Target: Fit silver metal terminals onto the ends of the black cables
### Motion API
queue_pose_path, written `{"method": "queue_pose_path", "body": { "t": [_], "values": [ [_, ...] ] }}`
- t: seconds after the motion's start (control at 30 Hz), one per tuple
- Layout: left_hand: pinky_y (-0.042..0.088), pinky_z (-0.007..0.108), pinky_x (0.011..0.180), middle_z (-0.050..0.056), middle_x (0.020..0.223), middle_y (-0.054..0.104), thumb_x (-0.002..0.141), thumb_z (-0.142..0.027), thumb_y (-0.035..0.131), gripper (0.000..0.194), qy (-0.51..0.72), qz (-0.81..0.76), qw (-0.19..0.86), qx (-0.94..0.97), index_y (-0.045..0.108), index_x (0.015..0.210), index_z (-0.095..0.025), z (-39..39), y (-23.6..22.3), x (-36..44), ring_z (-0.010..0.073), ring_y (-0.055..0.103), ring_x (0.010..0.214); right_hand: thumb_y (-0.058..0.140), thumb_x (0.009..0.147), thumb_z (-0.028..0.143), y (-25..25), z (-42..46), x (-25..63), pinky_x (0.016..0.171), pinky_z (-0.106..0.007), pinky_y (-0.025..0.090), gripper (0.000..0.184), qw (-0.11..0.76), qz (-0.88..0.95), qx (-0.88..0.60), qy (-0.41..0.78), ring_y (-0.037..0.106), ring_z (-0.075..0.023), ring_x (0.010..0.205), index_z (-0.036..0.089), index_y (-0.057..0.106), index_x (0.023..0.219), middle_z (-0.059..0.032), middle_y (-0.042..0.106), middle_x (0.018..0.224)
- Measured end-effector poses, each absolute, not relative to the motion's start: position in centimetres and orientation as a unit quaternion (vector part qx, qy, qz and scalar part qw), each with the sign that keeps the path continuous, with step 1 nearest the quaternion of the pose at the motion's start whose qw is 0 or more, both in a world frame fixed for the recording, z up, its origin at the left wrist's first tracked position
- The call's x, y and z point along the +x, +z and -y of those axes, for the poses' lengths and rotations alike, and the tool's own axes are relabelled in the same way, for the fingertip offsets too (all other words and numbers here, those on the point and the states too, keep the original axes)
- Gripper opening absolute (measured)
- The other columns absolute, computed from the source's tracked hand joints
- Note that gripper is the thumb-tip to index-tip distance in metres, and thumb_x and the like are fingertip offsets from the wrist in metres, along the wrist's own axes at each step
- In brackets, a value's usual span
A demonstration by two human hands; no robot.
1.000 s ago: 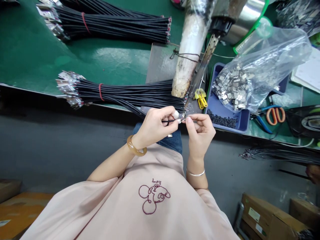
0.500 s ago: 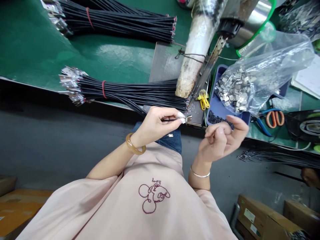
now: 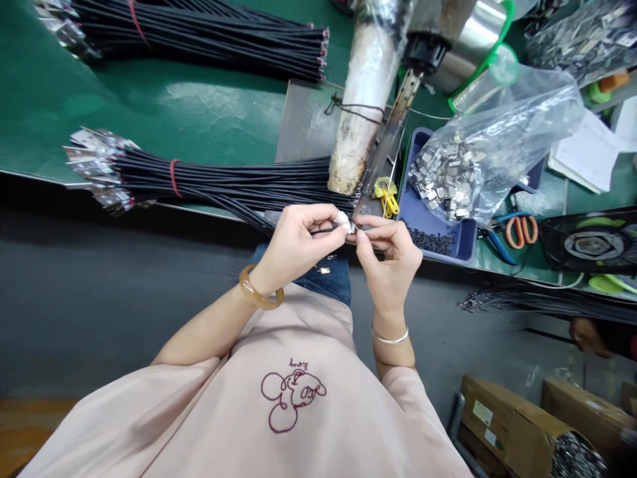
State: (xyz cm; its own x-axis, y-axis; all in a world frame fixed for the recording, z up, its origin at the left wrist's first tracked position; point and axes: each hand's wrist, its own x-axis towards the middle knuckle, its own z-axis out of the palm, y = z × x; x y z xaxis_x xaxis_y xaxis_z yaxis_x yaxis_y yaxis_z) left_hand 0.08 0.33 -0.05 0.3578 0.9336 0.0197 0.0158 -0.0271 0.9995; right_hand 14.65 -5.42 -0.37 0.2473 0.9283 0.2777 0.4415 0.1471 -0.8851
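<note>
My left hand pinches a black cable close to its end, with white wraps on the fingertips. A small metal piece shows at the cable's end, just past those fingertips. My right hand meets it from the other side, thumb and forefinger pressed together at the metal piece. Whatever those right fingers hold is too small to make out. Behind both hands lies a bundle of black cables, tied with a red band and carrying metal plates at its left end.
A blue tray holds small black parts and a clear bag of metal connectors. Nearby are a yellow cutter, orange-handled pliers and a wrapped white tube reaching over the bench. Another cable bundle lies farther back.
My right hand has moved left, from beside the blue tray to the cable's end, and its fingers now pinch there. My left hand keeps its grip on the cable. The view has shifted slightly.
</note>
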Motion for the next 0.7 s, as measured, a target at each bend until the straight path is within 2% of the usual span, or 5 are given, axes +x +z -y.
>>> {"method": "queue_pose_path", "body": {
  "t": [0.37, 0.5, 0.7],
  "values": [
    [0.024, 0.022, 0.047, -0.004, 0.054, 0.051, 0.078, -0.013, 0.063, 0.011, 0.426, -0.434, 0.525, 0.595, 0.064, 0.067, -0.014, -0.2, 0.2, 0.7, 0.0046, 0.033, 0.048, 0.068, 0.088, 0.019, 0.6, 4.3, 14.8, 0.071, -0.022, 0.065, 0.008, 0.501, 0.573, -0.603, 0.239, 0.074, -0.0096, 0.08, 0.022, 0.064, 0.083, 0.0023, 0.074, 0.095],
    [0.026, 0.022, 0.048, -0.003, 0.055, 0.053, 0.079, -0.014, 0.064, 0.011, 0.427, -0.434, 0.533, 0.588, 0.063, 0.068, -0.015, -0.2, 0.3, 0.7, 0.0051, 0.036, 0.049, 0.067, 0.088, 0.018, 1.1, 4.2, 14.8, 0.069, -0.023, 0.065, 0.008, 0.487, 0.579, -0.61, 0.236, 0.074, -0.0101, 0.078, 0.022, 0.064, 0.082, 0.0025, 0.075, 0.093],
    [0.031, 0.022, 0.048, -0.002, 0.058, 0.058, 0.079, -0.013, 0.064, 0.013, 0.422, -0.427, 0.533, 0.596, 0.063, 0.066, -0.015, -0.3, 0.4, 0.6, 0.0063, 0.043, 0.051, 0.066, 0.088, 0.014, 1.6, 4.8, 14.9, 0.071, -0.023, 0.066, 0.011, 0.496, 0.579, -0.604, 0.232, 0.076, -0.0102, 0.079, 0.023, 0.062, 0.083, 0.0025, 0.077, 0.1]
  ]
}}
